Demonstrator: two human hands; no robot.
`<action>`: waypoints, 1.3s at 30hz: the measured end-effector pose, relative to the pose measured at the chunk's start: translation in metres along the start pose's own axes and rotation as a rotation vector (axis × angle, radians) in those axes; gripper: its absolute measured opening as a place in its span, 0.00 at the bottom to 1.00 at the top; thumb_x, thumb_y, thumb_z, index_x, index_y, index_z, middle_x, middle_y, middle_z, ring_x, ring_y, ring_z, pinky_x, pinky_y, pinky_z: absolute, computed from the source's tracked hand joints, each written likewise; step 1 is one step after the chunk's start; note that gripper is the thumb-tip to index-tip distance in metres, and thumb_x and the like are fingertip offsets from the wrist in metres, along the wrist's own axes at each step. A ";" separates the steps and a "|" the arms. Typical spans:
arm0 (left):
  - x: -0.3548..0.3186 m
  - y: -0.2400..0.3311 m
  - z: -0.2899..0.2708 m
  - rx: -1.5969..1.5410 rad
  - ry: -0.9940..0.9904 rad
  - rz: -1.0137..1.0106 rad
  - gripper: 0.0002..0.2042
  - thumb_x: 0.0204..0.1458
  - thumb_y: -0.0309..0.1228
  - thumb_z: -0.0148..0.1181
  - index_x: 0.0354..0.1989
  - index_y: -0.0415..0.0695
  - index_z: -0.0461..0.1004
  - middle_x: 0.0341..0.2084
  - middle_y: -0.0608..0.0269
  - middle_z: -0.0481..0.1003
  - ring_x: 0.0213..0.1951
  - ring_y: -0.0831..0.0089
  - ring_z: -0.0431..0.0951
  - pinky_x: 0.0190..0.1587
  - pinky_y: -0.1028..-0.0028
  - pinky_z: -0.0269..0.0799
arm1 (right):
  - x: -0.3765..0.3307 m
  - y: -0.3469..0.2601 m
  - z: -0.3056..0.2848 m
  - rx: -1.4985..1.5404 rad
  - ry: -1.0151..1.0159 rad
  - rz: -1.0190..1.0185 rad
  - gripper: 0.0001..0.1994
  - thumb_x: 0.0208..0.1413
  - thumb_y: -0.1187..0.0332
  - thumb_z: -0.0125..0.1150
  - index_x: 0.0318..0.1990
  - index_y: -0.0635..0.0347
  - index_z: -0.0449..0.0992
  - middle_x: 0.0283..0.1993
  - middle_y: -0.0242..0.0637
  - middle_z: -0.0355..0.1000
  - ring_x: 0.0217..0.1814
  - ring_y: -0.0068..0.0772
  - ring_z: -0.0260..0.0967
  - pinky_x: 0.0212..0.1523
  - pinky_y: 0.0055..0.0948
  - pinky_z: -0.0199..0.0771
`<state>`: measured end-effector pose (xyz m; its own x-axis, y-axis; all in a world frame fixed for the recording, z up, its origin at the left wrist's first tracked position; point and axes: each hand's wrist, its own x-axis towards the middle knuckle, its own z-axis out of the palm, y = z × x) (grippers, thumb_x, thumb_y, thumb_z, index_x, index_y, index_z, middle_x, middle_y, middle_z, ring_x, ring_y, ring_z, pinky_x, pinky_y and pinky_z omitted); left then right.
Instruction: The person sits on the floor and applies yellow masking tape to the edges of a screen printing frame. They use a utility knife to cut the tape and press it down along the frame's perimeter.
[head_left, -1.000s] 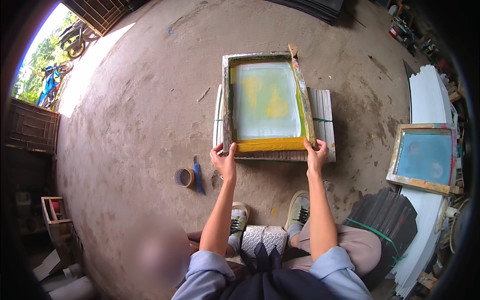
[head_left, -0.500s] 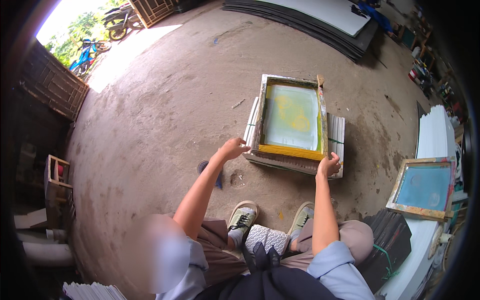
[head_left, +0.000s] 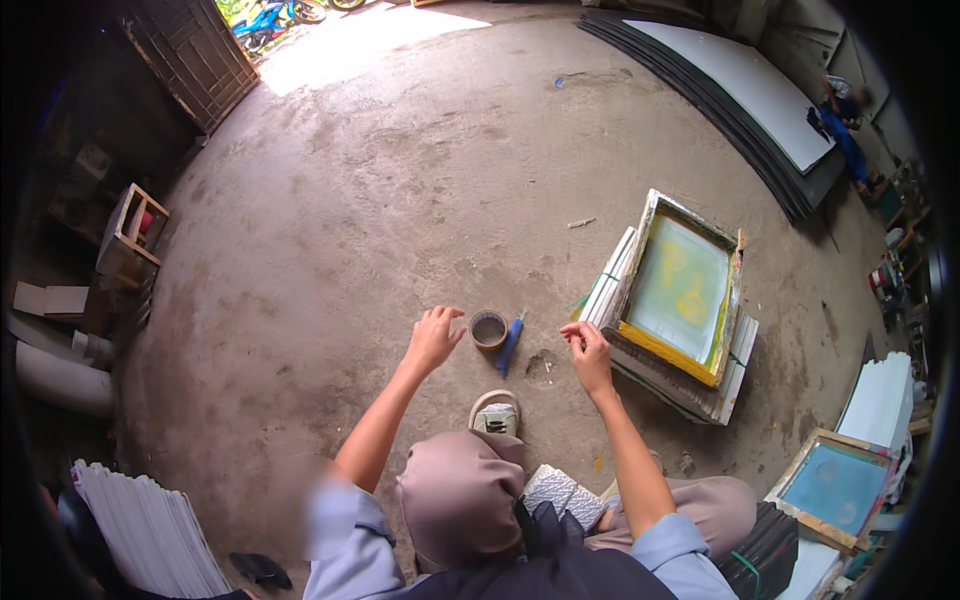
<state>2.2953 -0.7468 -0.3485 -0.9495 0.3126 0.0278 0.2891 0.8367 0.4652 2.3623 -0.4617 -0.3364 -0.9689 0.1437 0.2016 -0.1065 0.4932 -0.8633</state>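
Observation:
My left hand (head_left: 433,338) hovers just left of a roll of tape (head_left: 489,331) on the concrete floor, fingers stretched out and nothing in them. Right beside the roll lies a blue utility knife (head_left: 510,346). Loosely bent, the fingers of my right hand (head_left: 590,358) are apart and empty, near the left corner of a stack of bound white boards (head_left: 607,290). On that stack rests a wooden screen-printing frame (head_left: 668,341) with a yellow near edge. Its pale green mesh (head_left: 682,285) carries a yellow pattern.
A second frame with blue mesh (head_left: 828,487) leans at the lower right, by black bundled sheets (head_left: 765,550). Large flat sheets (head_left: 735,90) lie at the far right, near another person (head_left: 845,110). White sheets (head_left: 150,530) stand at the lower left.
My view has turned left. Both hands have moved away from the printing frame, leftward; the left one is now by the tape roll.

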 end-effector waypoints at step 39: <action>-0.028 0.284 -0.141 -0.491 -0.302 0.722 0.22 0.46 0.15 0.50 0.51 0.46 0.71 0.46 0.57 0.72 0.48 0.59 0.74 0.49 0.64 0.72 | -0.088 -0.169 -0.197 -0.143 0.070 -0.075 0.26 0.39 0.76 0.69 0.50 0.55 0.69 0.49 0.34 0.69 0.49 0.35 0.65 0.44 0.28 0.75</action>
<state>2.3863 -0.5817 -0.0922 -0.4664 0.8463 0.2574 0.6490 0.1297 0.7496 2.5094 -0.3885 -0.1164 -0.9411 0.1587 0.2984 -0.1397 0.6214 -0.7710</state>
